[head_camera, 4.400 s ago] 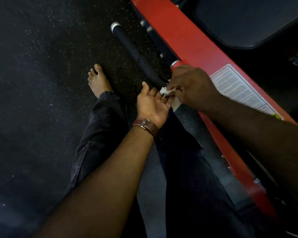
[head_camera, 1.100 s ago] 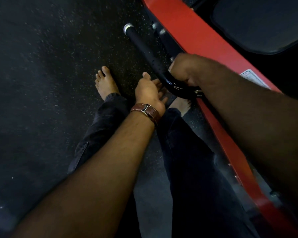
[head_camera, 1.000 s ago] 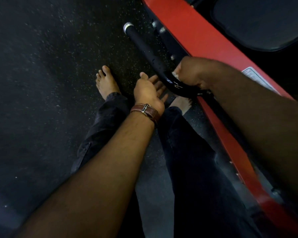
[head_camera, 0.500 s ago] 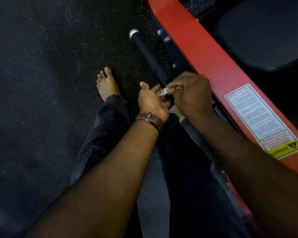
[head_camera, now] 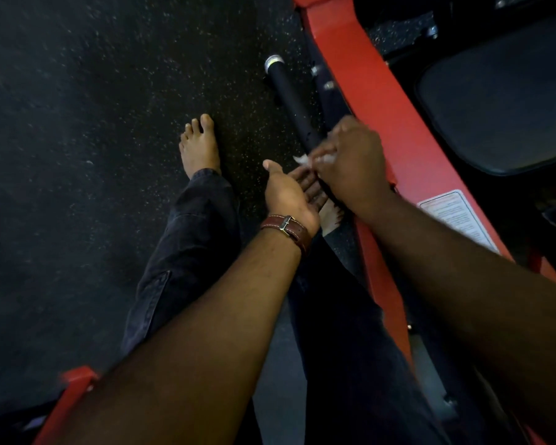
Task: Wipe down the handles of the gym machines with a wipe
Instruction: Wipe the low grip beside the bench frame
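Observation:
A black handle [head_camera: 289,97] with a silver end cap juts out from the red machine frame [head_camera: 376,101]. My right hand [head_camera: 353,162] pinches a small crumpled white wipe [head_camera: 305,159] against the near part of that handle. My left hand [head_camera: 289,194], with a brown watch strap at the wrist, lies palm up just below the wipe, its fingers straight and reaching under the right hand. The handle's base is hidden behind my right hand.
A black padded seat [head_camera: 501,101] sits right of the red frame, which carries a white label [head_camera: 456,216]. My bare foot [head_camera: 199,146] and dark trouser legs stand on speckled black rubber floor [head_camera: 93,123]. Another red frame piece [head_camera: 68,399] shows at bottom left.
A second ago my right hand was gripping the handle's curved base; it has since lifted to pinch the wipe on the handle's straight part. My left hand stays palm up beneath it.

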Tool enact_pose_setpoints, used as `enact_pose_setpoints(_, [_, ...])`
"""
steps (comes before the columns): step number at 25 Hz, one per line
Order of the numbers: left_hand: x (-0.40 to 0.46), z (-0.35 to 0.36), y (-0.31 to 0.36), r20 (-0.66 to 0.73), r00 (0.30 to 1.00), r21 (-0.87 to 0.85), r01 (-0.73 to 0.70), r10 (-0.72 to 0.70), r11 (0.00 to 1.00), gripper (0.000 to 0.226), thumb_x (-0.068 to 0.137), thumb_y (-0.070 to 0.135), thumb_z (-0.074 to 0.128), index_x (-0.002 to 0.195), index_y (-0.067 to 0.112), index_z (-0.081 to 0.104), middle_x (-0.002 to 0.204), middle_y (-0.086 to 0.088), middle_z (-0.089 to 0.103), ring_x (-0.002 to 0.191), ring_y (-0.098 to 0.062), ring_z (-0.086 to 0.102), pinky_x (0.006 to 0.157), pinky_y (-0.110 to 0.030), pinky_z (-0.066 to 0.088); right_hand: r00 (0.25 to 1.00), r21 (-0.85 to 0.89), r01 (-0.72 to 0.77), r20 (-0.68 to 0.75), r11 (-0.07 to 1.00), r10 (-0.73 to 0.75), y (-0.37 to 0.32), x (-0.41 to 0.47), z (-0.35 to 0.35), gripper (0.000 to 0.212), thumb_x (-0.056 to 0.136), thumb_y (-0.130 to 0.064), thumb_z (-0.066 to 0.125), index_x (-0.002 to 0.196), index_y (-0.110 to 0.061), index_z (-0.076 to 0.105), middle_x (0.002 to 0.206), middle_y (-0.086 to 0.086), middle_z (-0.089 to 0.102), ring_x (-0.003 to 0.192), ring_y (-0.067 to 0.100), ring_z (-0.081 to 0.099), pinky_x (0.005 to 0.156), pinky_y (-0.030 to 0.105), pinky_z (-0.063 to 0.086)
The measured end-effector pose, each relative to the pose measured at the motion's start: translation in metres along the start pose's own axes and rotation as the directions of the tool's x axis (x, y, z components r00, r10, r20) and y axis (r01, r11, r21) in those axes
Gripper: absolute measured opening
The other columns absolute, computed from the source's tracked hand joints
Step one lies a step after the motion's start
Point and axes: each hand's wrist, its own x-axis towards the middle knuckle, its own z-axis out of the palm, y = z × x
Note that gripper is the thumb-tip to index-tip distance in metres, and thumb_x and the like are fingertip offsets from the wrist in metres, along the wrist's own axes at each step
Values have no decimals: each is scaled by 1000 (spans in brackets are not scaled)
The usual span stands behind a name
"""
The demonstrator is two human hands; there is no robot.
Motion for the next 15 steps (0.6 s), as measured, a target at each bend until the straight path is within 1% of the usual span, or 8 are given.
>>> enact_pose_setpoints(2, [-2, 1, 1, 1, 1000, 46, 3, -3, 999, 76, 102, 64, 15, 117, 5, 61, 116, -16, 63, 114, -29, 58, 101, -43, 43, 995, 26, -102, -2, 994, 102, 0, 28, -1, 15, 74, -23, 86, 82, -12, 80, 80, -5, 67, 60, -6, 49, 57, 5, 37])
enact_pose_setpoints(4, [-4, 0, 7, -5, 1000, 79, 4, -4, 997, 75, 103, 61, 15, 122, 6, 61, 118, -13, 62, 108, -26, 57, 93, -38, 44, 979, 32, -204, 3, 979, 204, 4, 23, -8, 16, 77, -26, 85, 83, -13, 80, 76, -6, 71, 58, -2, 55, 59, 6, 41])
enact_pose_setpoints(7, [-5, -2, 15, -28, 1000, 102, 2, 1, 995, 71, 104, 59, 17, 121, 8, 64, 125, -11, 62, 99, -22, 58, 78, -34, 47, 900, 48, -435, 1, 899, 435, 9, -8, -11, 4, 83, -11, 76, 81, -14, 79, 72, -5, 67, 60, 4, 59, 62, 10, 43])
enact_pose_setpoints(9, [-5, -3, 17, -27, 1000, 117, 12, -9, 993, 68, 105, 57, 19, 114, 9, 65, 119, -10, 64, 94, -20, 59, 72, -33, 47, 740, 270, -669, 153, 693, 655, 9, 11, 2, 14, 86, 2, 65, 79, -7, 73, 72, 5, 65, 62, 16, 60, 61, 26, 48])
enact_pose_setpoints(11, [-4, -5, 20, -11, 1000, 159, 24, -22, 987, 58, 106, 52, 24, 101, 11, 65, 105, -6, 66, 88, -18, 60, 72, -32, 47, 574, 446, -805, 425, 390, 700, 6, 43, 10, 20, 94, 5, 51, 81, -1, 65, 72, 15, 64, 58, 24, 63, 59, 34, 53])
enact_pose_setpoints(12, [-5, -5, 24, -13, 1000, 180, 30, -28, 983, 50, 107, 46, 30, 95, 13, 65, 96, -3, 66, 83, -17, 60, 72, -32, 47, 526, 458, -836, 516, 300, 677, 4, 51, 10, 27, 98, 4, 44, 80, -1, 63, 69, 15, 66, 54, 24, 65, 55, 32, 55])
enact_pose_setpoints(13, [-7, -5, 28, -20, 999, 189, 35, -31, 981, 40, 106, 39, 36, 90, 15, 64, 88, -1, 64, 78, -16, 59, 72, -31, 47, 502, 435, -856, 579, 277, 643, 2, 51, 9, 32, 100, 3, 39, 80, -3, 63, 65, 14, 66, 50, 22, 66, 51, 30, 55])
enact_pose_setpoints(15, [-11, -6, 33, -47, 998, 176, 56, -49, 983, 24, 101, 25, 45, 88, 15, 63, 81, 1, 60, 72, -15, 57, 71, -31, 47, 492, 383, -870, 635, 311, 596, 4, 39, 1, 35, 98, 6, 35, 80, -1, 64, 61, 12, 66, 46, 18, 64, 46, 26, 52])
